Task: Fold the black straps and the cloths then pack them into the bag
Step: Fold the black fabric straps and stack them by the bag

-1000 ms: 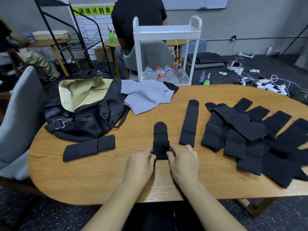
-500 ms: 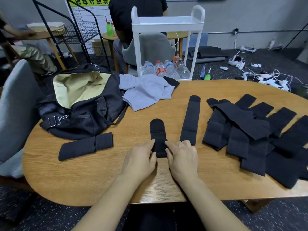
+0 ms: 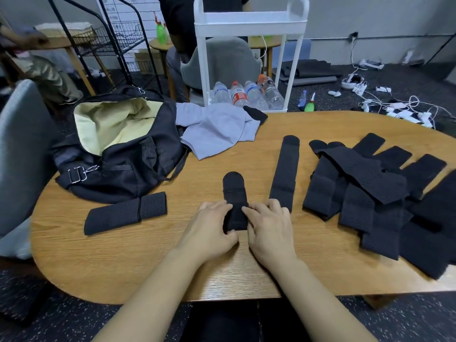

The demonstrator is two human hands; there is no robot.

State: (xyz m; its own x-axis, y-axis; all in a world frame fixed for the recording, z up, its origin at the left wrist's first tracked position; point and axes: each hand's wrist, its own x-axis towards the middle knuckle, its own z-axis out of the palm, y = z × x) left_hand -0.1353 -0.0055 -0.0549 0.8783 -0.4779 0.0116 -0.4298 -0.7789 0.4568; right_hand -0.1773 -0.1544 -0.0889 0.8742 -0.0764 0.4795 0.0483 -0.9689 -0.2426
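A short black strap [image 3: 234,191] lies in the middle of the wooden table [image 3: 123,262], its rounded end pointing away from me. My left hand [image 3: 209,229] and my right hand [image 3: 270,229] grip its near end from both sides, fingers on top and thumbs at the near edge, where the strap is doubled over. A folded strap [image 3: 125,213] lies to the left. One long flat strap [image 3: 283,174] lies just right of my hands. Further right is a pile of several unfolded straps [image 3: 370,193]. A grey cloth [image 3: 217,130] lies crumpled beside the open black bag [image 3: 128,169], which has a pale yellow lining.
A grey chair [image 3: 22,149] stands at the table's left end. Behind the table stands a white cart [image 3: 249,28] holding water bottles [image 3: 246,95], with a seated person beyond it. Cables and chargers [image 3: 394,107] lie on the floor at the back right.
Both hands have worked the strap's near end forward, so the part showing ahead of my fingers is shorter. The view has tilted slightly downward.
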